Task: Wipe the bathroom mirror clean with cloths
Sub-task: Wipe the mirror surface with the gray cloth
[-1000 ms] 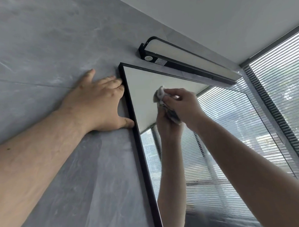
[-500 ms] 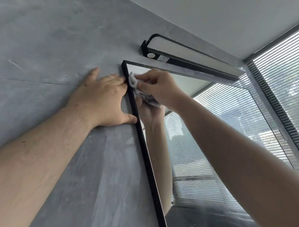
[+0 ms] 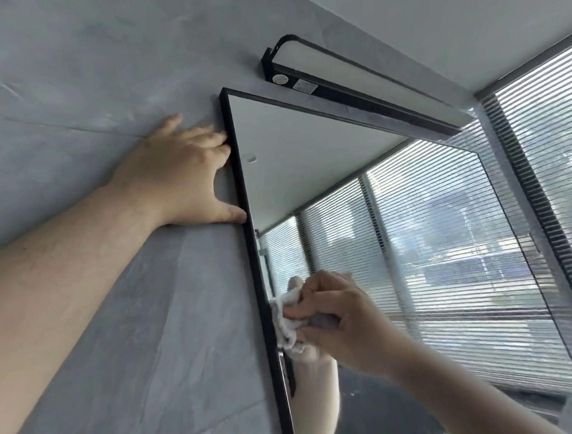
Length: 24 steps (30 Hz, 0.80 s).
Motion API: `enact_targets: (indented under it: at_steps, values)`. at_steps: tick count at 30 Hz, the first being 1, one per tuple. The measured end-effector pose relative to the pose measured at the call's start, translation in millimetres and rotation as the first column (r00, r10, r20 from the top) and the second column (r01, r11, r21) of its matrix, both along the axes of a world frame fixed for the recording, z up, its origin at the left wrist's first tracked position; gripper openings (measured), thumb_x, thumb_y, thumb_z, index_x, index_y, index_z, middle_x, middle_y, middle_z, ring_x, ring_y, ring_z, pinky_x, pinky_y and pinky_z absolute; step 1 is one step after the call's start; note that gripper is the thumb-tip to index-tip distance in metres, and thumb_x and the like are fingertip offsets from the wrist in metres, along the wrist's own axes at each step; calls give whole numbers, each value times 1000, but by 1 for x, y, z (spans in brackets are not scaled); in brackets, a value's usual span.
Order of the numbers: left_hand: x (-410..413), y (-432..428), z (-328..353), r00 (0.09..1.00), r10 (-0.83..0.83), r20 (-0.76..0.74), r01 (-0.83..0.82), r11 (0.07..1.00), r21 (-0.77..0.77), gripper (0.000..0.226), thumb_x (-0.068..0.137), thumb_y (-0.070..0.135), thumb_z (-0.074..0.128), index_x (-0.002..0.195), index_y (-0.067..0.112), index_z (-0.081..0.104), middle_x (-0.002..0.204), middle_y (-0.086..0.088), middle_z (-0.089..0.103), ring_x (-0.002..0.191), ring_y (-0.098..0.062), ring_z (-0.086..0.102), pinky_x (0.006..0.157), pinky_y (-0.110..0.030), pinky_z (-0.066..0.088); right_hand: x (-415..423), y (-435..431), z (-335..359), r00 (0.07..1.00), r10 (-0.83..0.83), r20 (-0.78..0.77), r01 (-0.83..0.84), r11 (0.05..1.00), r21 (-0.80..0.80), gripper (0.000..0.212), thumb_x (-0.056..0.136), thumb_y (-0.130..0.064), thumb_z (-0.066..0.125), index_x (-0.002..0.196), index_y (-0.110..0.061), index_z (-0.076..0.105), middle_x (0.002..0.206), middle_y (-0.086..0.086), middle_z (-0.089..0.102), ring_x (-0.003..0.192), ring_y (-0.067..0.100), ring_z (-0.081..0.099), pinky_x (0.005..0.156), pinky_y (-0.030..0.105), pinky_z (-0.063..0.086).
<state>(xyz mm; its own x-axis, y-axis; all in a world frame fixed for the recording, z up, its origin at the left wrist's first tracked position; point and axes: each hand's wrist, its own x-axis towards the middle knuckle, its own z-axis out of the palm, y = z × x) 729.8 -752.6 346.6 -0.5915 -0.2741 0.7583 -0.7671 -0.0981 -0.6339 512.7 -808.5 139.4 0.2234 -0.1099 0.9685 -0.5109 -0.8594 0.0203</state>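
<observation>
Bathroom: framed mirror (image 3: 307, 143), vanity light (image 3: 354, 86).

The wall (image 3: 75, 78) is grey, with a cloudy, stone-like surface and a thin seam that runs across it at a slant. Above it the ceiling (image 3: 433, 20) is plain white. High on the wall, near the ceiling, a long lamp (image 3: 354, 79) in a black housing is fixed. Its cover is pale, and a round sticker (image 3: 279, 79) and a small label (image 3: 306, 84) sit on its near end. At the right a window (image 3: 549, 123) with a dark frame (image 3: 533, 63) is covered by thin horizontal blinds. Daylight comes through them; outside is perhaps greenery, too blurred to tell
</observation>
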Motion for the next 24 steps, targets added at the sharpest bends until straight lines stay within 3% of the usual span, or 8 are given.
enact_targets:
  at_steps: [3, 7, 9, 12, 16, 18, 22, 24]
  values:
    - [-4, 2, -16, 996, 85, -2, -85, 996, 32, 141, 47, 99, 14, 151, 6, 36, 161, -9, 30, 150, -22, 24, 124, -47, 8, 1, -3, -4, 999, -46, -9, 45, 995, -93, 26, 79, -36, 71, 103, -30, 75, 98, -17, 58, 95, -12, 50, 88, 7, 36]
    - [-7, 4, -33, 988, 154, -31, -151, 985, 88, 149, 41, 101, 5, 155, 7, 22, 166, -9, 14, 154, -20, 7, 124, -47, 1, -2, -17, 24, 971, -119, 210, 150, 979, -140, 29, 83, -38, 65, 110, -31, 74, 97, -19, 58, 83, 5, 62, 70, 33, 56]
    - [-8, 4, -41, 980, 197, -19, -193, 975, 107, 151, 38, 101, 2, 157, 8, 14, 167, -9, 7, 154, -20, 0, 124, -47, -3, -11, -26, 44, 901, -153, 407, 201, 976, -78, 28, 84, -38, 67, 109, -28, 75, 95, -14, 60, 83, 11, 64, 73, 37, 56]
    - [-8, 2, -43, 981, 191, -18, -189, 978, 87, 155, 35, 103, -2, 157, 8, 14, 167, -9, 7, 154, -21, 0, 124, -48, -3, -48, -49, 73, 753, -237, 614, 239, 968, 80, 25, 91, -35, 68, 113, -27, 74, 95, -12, 58, 85, 10, 60, 75, 28, 46]
    - [-10, 2, -43, 984, 178, -18, -176, 981, 76, 155, 35, 102, -3, 157, 8, 13, 167, -9, 7, 154, -21, 1, 124, -48, -2, -106, -77, 81, 556, -371, 743, 253, 928, 274, 29, 95, -44, 59, 116, -29, 72, 108, -3, 67, 99, 16, 63, 78, 26, 41]
    - [-9, 1, -42, 985, 170, -23, -168, 983, 77, 152, 38, 102, 1, 157, 8, 14, 167, -8, 7, 154, -20, 1, 124, -48, -2, -117, -81, 77, 504, -373, 779, 203, 928, 313, 27, 94, -42, 61, 111, -27, 74, 105, -2, 71, 100, 20, 67, 76, 28, 46]
    - [-10, 3, -42, 987, 155, -36, -152, 986, 72, 149, 42, 103, 12, 156, 7, 15, 166, -8, 10, 154, -21, 5, 124, -48, 0, -96, -71, 62, 560, -390, 731, 250, 921, 300, 27, 94, -44, 60, 108, -28, 76, 102, -3, 69, 99, 17, 64, 81, 28, 47]
    - [-11, 3, -43, 989, 144, -28, -142, 988, 55, 152, 39, 102, 6, 155, 6, 19, 165, -10, 15, 153, -22, 9, 124, -48, 2, -71, -62, 42, 627, -373, 684, 306, 925, 224, 28, 96, -41, 56, 101, -25, 78, 93, -7, 63, 90, 15, 62, 71, 24, 41]
